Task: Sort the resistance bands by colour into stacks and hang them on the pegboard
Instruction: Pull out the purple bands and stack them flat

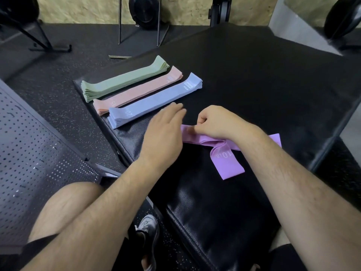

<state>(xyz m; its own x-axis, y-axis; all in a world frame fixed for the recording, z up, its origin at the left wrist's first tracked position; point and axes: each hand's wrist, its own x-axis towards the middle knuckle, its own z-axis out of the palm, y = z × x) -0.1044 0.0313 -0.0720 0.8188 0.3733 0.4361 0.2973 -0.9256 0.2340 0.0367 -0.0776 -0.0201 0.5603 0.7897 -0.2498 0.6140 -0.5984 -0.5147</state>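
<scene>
Right hand (220,122) pinches purple bands (227,162) mid-mat (254,75); left hand (164,126), fingers straight, holds nothing, near the blue stack (154,100).

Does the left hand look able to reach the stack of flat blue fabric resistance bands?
Probably yes: the open left hand is right beside the blue fabric band stack, nothing between them.

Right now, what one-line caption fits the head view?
The right hand pinches purple bands on the black mat, left hand open beside; green stack, pink stack and blue stack lie sorted behind.
</scene>
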